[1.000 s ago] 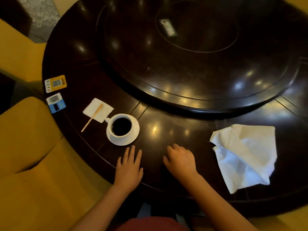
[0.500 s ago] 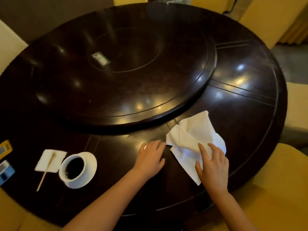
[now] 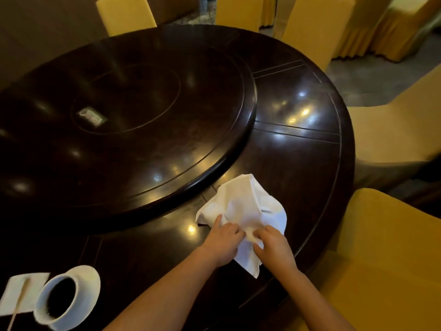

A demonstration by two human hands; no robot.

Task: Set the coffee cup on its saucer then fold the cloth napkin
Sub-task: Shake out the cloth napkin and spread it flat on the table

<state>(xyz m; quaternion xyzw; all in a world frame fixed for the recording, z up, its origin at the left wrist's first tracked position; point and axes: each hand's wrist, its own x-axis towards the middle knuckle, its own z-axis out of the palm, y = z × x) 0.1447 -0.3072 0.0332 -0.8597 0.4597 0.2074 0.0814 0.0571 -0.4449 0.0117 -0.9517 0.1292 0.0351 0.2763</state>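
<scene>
A crumpled white cloth napkin lies on the dark round table near its front right edge. My left hand grips the napkin's near left part, fingers curled into the cloth. My right hand pinches the napkin's near right part. The two hands almost touch over the cloth. At the bottom left a white coffee cup full of dark coffee stands on its white saucer.
A raised dark turntable fills the table's middle, with a small packet on it. A paper napkin with a wooden stirrer lies left of the cup. Yellow-covered chairs ring the table.
Both hands went from the table edge by the cup to the cloth napkin and closed on it. The view swung right, so the cup and saucer now sit at the bottom left.
</scene>
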